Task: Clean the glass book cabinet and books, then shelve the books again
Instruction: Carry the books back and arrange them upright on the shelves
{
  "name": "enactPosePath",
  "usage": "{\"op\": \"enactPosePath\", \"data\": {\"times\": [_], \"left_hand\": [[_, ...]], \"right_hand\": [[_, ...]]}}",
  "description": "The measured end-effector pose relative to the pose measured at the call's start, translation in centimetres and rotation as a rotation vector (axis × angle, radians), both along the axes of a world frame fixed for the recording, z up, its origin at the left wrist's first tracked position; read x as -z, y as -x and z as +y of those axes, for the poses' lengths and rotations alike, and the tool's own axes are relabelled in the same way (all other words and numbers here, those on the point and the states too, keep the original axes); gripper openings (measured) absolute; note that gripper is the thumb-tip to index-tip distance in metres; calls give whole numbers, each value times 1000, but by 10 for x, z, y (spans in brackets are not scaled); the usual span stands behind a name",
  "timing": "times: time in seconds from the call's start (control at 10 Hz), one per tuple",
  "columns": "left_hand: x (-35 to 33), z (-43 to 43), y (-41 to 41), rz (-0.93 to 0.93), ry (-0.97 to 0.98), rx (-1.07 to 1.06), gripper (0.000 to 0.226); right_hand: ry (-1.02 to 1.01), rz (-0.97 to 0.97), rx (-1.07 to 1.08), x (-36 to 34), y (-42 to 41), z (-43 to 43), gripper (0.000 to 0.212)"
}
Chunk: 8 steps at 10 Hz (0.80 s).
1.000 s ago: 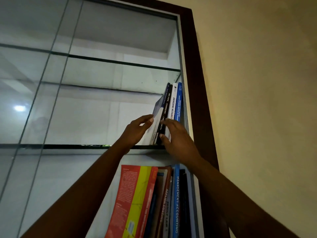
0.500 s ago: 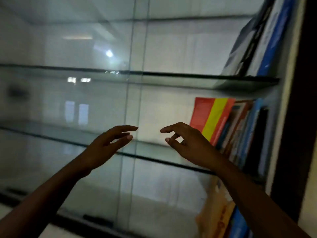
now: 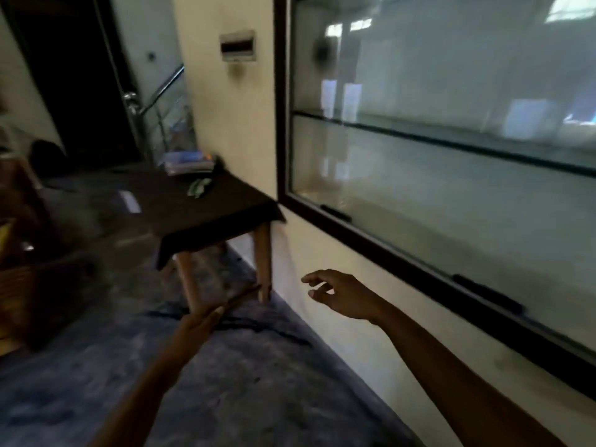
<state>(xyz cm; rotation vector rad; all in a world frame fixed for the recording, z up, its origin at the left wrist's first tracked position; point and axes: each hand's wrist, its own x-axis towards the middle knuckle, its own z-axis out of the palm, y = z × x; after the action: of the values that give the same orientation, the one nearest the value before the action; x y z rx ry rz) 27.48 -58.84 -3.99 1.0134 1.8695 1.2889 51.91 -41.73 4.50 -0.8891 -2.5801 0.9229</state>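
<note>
The glass book cabinet (image 3: 451, 175) fills the right side, its dark frame set in a cream wall, and the shelves seen here hold no books. A small stack of books (image 3: 188, 162) lies on a dark-clothed table (image 3: 206, 214) left of the cabinet. My left hand (image 3: 206, 321) hangs low over the floor with straight fingers and holds nothing. In front of the wall below the cabinet, my right hand (image 3: 342, 293) is held out with relaxed, spread fingers, also empty. Both hands are well short of the table.
A greenish cloth (image 3: 198, 188) lies on the table near the books. A blue carpet (image 3: 161, 382) covers the floor. A stair railing (image 3: 142, 108) and a dark doorway stand at the back left. Wooden furniture (image 3: 19, 272) sits at the far left.
My hands let go of the books on the upper shelf and dropped down. My view swung left and down, from the shelved books to the table and floor.
</note>
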Motion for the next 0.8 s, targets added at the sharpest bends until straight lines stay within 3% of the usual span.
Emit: {"op": "enactPosePath", "data": {"times": [0.1, 0.2, 0.5, 0.6, 0.7, 0.8], "left_hand": [[-5, -41, 24, -99, 4, -153, 30], [41, -97, 78, -161, 91, -262, 25], [123, -151, 195, -454, 248, -646, 28], [136, -121, 274, -449, 288, -675, 31], [135, -96, 335, -400, 325, -647, 32], [113, -64, 433, -410, 393, -667, 31]], "right_hand": [[85, -39, -31, 37, 71, -15, 33], [160, -177, -91, 97, 153, -38, 37], [313, -623, -70, 254, 273, -31, 47], [393, -625, 52, 268, 335, -3, 45], [440, -686, 43, 279, 382, 17, 42], [462, -550, 55, 250, 505, 37, 41]]}}
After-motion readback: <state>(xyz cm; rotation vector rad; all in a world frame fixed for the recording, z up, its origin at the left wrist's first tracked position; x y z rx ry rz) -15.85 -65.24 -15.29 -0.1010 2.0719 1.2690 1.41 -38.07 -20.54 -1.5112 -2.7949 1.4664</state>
